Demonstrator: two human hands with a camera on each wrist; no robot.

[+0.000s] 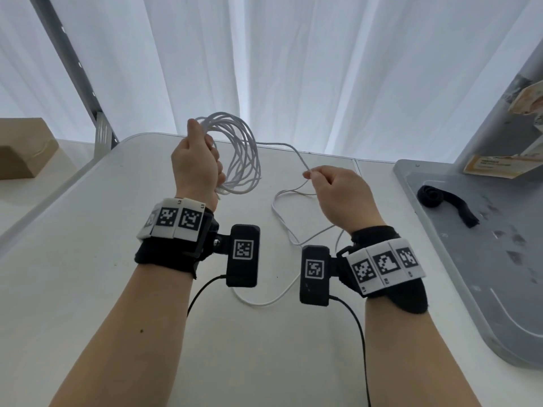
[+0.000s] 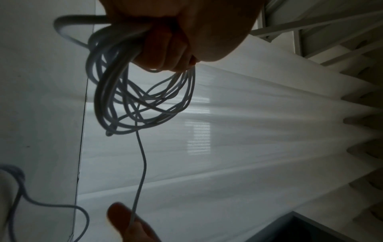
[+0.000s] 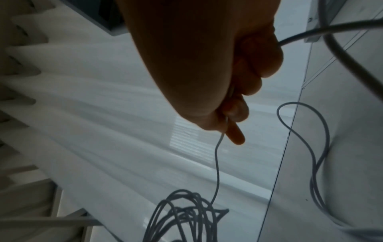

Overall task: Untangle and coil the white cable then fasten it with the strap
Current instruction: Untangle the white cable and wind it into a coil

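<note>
**Currently: coil in hand, tail loose, strap unused**

Risks, left to right. Your left hand (image 1: 195, 164) holds the gathered loops of the white cable (image 1: 241, 155) in a closed fist, raised above the table (image 1: 88, 259). The loops are uneven and cross one another in the left wrist view, so a slack fist would likely let them spring apart. Your right hand (image 1: 338, 190) pinches the single running strand between thumb and fingertips. Pulling it taut could drag a loop out of the fist. The remaining tail lies in loose curves on the table between your wrists, and one curve crosses itself, so it may kink or knot if fed in quickly.

Item: white cable, thin, round, pale. Many turns are coiled and a fair length is still uncoiled.

Item: strap (image 1: 446, 205), black, partly rolled, lying on the grey tray (image 1: 470, 304) at far right, well apart from both hands.
</note>
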